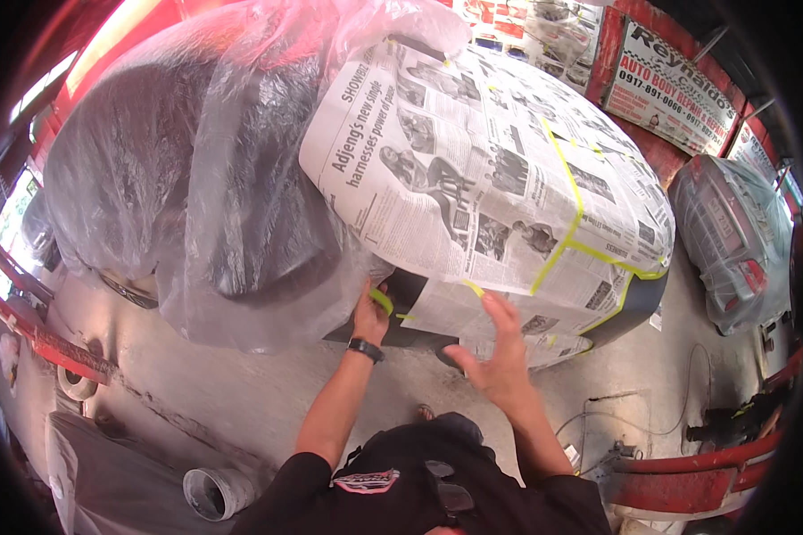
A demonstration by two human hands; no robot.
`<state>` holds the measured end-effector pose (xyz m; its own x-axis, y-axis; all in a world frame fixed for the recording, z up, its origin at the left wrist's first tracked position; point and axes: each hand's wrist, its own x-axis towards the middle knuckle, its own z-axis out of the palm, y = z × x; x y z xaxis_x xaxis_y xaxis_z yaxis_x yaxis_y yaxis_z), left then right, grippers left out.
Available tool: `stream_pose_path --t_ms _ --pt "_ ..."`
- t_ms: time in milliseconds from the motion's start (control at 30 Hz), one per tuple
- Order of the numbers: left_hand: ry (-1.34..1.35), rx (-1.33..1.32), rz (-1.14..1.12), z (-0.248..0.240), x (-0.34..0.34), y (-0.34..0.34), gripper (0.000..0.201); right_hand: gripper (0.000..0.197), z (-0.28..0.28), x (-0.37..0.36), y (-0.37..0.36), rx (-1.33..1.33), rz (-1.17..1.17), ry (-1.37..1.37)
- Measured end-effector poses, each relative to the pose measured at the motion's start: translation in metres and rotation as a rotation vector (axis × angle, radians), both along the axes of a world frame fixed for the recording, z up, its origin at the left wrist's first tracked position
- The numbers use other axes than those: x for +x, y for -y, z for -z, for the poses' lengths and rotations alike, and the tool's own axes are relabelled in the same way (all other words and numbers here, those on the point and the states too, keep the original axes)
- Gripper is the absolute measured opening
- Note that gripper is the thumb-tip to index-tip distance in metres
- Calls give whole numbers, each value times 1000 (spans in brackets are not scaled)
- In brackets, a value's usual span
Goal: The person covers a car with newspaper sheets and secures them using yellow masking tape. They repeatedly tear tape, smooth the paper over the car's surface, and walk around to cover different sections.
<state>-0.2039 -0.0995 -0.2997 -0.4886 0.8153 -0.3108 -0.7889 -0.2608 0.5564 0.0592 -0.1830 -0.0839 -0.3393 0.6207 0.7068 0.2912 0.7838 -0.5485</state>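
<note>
Right hand open wide, left hand gripping the tape roll.
From my feed, the right fingers spread near the lower edge of the newspaper; the roll is beside the plastic sheet. I judge an uneven tape pull could wrinkle or tear the newspaper.

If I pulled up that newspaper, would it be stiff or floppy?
The newspaper would probably flop, since it drapes in a broad curve. Pulling hard might tear it, because it looks thin and yellow tape runs across it.
</note>
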Motion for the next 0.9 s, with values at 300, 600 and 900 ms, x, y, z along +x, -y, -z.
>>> stream_pose_path --t_ms 300,600,900 --pt "120 384 240 -93 31 21 30 101 5 -65 -68 368 81 238" --pt "-448 387 -71 -237 0 120 43 89 11 -92 -104 331 132 46" --pt "-155 971 -111 -315 -90 123 50 94 56 -149 -116 198 4 227"
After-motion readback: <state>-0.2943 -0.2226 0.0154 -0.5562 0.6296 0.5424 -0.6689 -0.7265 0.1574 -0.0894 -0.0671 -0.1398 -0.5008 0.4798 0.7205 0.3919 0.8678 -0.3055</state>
